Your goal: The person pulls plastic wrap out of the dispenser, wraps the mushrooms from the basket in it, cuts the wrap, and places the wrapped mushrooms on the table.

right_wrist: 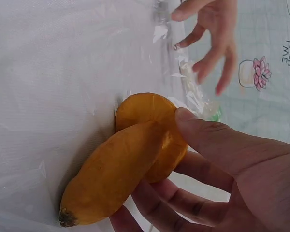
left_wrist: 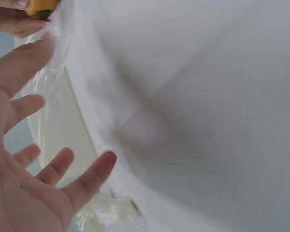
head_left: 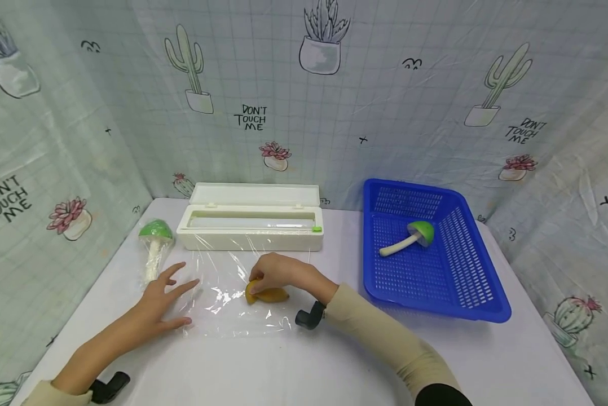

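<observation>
My right hand (head_left: pixel 278 270) pinches the cap of an orange-yellow toy mushroom (head_left: pixel 272 295) between thumb and fingers. In the right wrist view the mushroom (right_wrist: pixel 113 169) shows a round cap and a thick stem with a dark tip. It lies on its side over a sheet of clear cling film (head_left: pixel 223 321) on the table. My left hand (head_left: pixel 154 307) has its fingers spread by the film's left edge and holds nothing. The film runs out of a white cling film dispenser (head_left: pixel 253 241) with its lid raised. Beyond my left hand lies a film-wrapped green-capped mushroom (head_left: pixel 155 231).
A blue plastic basket (head_left: pixel 436 307) stands on the right, with another green-capped mushroom (head_left: pixel 421 232) inside. The white table (head_left: pixel 263 372) is bordered at the back and sides by a cactus-print cloth (head_left: pixel 355 107). Dark wrist mounts (head_left: pixel 310 316) sit close to the tabletop.
</observation>
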Demonstrator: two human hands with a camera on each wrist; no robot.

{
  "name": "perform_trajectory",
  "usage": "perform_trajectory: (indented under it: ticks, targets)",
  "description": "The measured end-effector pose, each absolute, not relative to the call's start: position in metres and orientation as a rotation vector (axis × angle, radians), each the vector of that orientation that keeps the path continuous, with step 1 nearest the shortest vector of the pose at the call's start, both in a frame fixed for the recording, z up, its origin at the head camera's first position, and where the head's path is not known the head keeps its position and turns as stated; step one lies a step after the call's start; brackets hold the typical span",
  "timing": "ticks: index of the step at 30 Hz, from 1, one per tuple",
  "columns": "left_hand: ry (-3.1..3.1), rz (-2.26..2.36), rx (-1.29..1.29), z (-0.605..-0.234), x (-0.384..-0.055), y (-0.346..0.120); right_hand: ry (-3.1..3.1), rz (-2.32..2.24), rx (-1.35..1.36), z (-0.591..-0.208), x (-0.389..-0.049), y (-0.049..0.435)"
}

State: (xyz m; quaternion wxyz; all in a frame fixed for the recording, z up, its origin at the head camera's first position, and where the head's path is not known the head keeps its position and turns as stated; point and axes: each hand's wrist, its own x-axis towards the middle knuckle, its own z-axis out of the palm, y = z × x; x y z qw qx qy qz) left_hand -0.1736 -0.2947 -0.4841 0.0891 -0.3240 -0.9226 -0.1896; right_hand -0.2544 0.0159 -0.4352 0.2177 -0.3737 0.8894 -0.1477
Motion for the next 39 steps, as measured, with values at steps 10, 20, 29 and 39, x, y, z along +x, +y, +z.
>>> perform_trajectory:
  ticks: [10, 20, 29, 39]
  targets:
    - [-3.001, -1.44, -0.796, -0.455, -0.143, -0.291, 2.435, -0.481, -1.063, -0.433, -0.249, 0.02]
    - [-2.719, -1.333, -1.257, -0.459, -0.144, -0.281, 2.454, -0.596, -0.959, -0.439, -0.243, 0.025]
    - [-2.63, -1.007, -1.072, -0.437, -0.156, -0.25, 2.519, -0.563, -0.974, -0.433, -0.236, 0.031]
    - [-2.458, -0.98, -0.748, -0.431, -0.168, -0.238, 2.598, -0.315, -0.94, -0.42, -0.183, 0.081]
